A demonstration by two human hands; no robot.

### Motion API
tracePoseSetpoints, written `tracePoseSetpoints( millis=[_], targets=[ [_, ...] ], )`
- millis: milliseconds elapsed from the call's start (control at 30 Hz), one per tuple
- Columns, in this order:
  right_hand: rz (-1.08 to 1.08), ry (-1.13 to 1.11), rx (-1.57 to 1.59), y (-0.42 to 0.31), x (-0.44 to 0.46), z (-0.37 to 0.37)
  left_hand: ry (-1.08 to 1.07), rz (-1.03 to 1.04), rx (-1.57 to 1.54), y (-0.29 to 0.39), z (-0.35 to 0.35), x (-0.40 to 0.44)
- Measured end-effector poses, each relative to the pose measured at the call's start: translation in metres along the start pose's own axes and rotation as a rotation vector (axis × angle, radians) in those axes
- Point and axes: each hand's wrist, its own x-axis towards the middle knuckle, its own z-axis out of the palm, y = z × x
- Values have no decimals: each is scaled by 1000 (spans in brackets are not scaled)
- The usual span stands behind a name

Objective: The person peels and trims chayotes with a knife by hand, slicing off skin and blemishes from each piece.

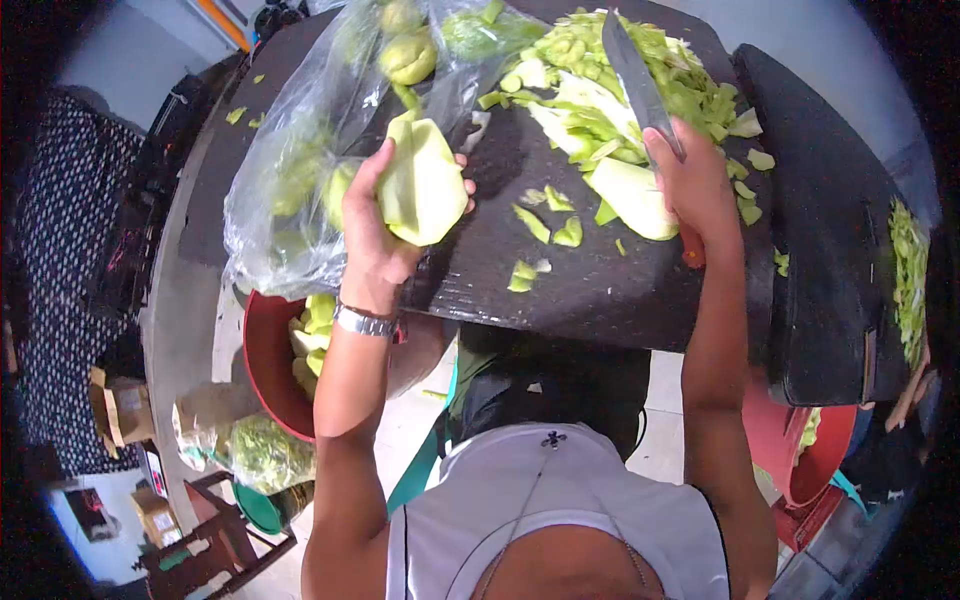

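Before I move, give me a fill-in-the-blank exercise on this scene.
The right hand holds a ____.
The pale green vegetable piece is held in the person's ____ hand.
The bag on the table is made of clear ____.
The tub below the bag is coloured ____.

Missing words: knife; left; plastic; red.

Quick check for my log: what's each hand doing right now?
Left hand: closed around a smooth, pale-green peeled vegetable.
Right hand: closed on a knife with a long grey metal blade.
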Motion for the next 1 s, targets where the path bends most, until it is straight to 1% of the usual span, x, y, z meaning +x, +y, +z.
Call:
tracePoseSetpoints(
  millis=[67,100,200,300,367,433,500,533,633,700,733,833,1000],
  targets=[
    [-231,166,-141,25,10,12,-24,-7,-55,-4,-3,-4],
    [-348,257,-208,23,11,14,-43,-10,-78,-4,-3,-5],
    [-237,131,-63,15,6,7,2,-11,-28,-2,-8,-23],
    [-320,242,-186,28,12,10,45,10,58,1,-17,-39],
    [-297,163,-88,29,13,13,46,37,12,1,-20,-43],
    [-202,-7,115,22,7,13,61,62,-3,-2,-16,-40],
    [-33,-246,423,9,-6,15,46,79,-32,-6,-6,-25],
    [-46,-245,477,2,-15,21,33,73,-52,-9,0,-17],
    [-15,-397,502,-5,-24,29,-36,67,-99,-19,17,23],
    [-103,-471,509,6,-17,38,-85,103,-79,-24,26,59],
    [-88,-507,510,5,-19,37,-58,106,-99,-24,35,73],
    [-75,-476,503,1,-21,35,24,175,-120,-29,53,114],
    [-36,-472,522,3,-15,29,-6,172,-107,-36,62,140]
  ],
)
